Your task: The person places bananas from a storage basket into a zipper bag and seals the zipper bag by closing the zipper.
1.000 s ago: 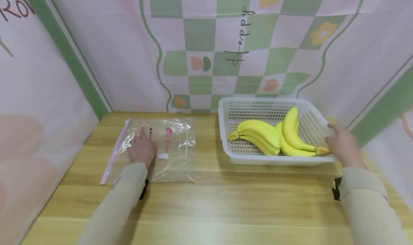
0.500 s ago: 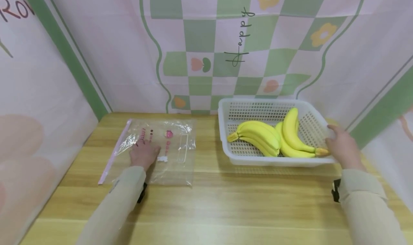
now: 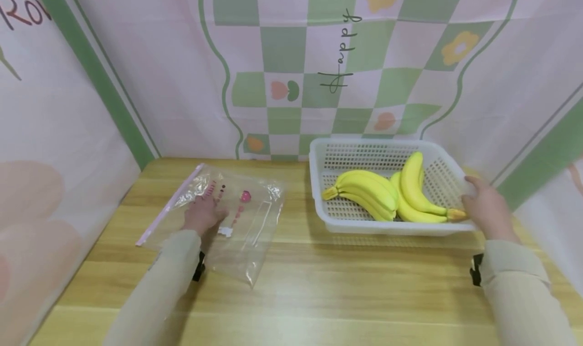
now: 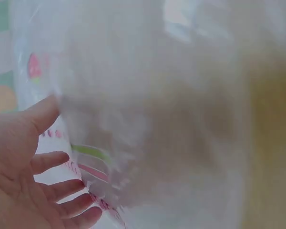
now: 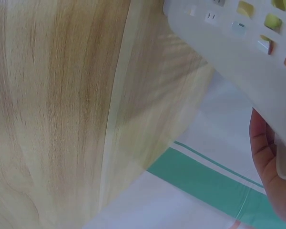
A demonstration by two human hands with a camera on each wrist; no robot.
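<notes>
A clear zip bag [image 3: 255, 219] with a pink zip strip and small pink prints lies skewed on the wooden table [image 3: 346, 285]. My left hand [image 3: 202, 214] rests on top of it with fingers fairly straight. In the left wrist view the bag [image 4: 171, 119] is a blur in front of my left hand [image 4: 24, 181]. A white perforated basket [image 3: 391, 228] holds a bunch of bananas [image 3: 364, 191] and further bananas [image 3: 412, 184]. My right hand [image 3: 485, 207] grips the basket's right front corner. The right wrist view shows a fingertip [image 5: 271, 176] against the basket wall [image 5: 229, 52].
Fabric walls with a pink and green checked print close in the table at the back and on both sides. Bare wood lies between the bag and the basket and along the front. The right table edge [image 5: 148, 157] runs just past the basket.
The bag has turned clockwise under my left hand, its zip strip now slanting and its near corner swung toward the front. The right hand and basket have stayed put.
</notes>
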